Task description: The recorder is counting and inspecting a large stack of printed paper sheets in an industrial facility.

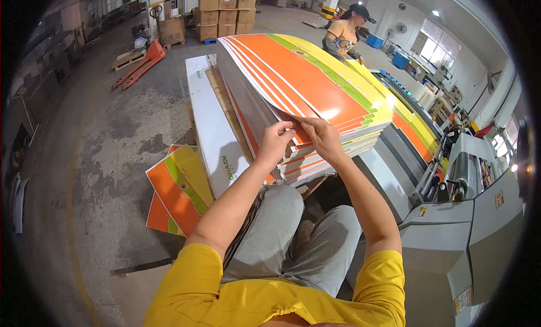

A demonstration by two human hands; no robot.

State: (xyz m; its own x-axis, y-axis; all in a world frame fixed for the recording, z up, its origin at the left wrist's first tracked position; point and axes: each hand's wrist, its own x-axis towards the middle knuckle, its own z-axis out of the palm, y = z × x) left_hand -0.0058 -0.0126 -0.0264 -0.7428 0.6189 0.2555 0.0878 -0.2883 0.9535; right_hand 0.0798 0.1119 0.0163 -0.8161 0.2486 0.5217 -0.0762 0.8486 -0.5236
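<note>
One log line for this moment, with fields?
left hand: lifting sheet corner | right hand: same | stack of orange-yellow printed sheets: tilted

A wooden pallet (217, 87) on the concrete floor (112, 135) carries a tall stack of orange-and-yellow printed sheets (304, 84); more printed sheets (174, 194) lie on the floor beside it.

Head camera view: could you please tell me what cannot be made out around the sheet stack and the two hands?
- Left hand fingertips: hidden behind the lifted edge of the printed sheets.
- Right hand thumb: tucked under the same edge.
- Stack base: covered by the forearms and grey-trousered knees.
- Co-worker's hands: behind the stack's far end.
- Loose sheets on the floor: partly behind the left arm.
</note>
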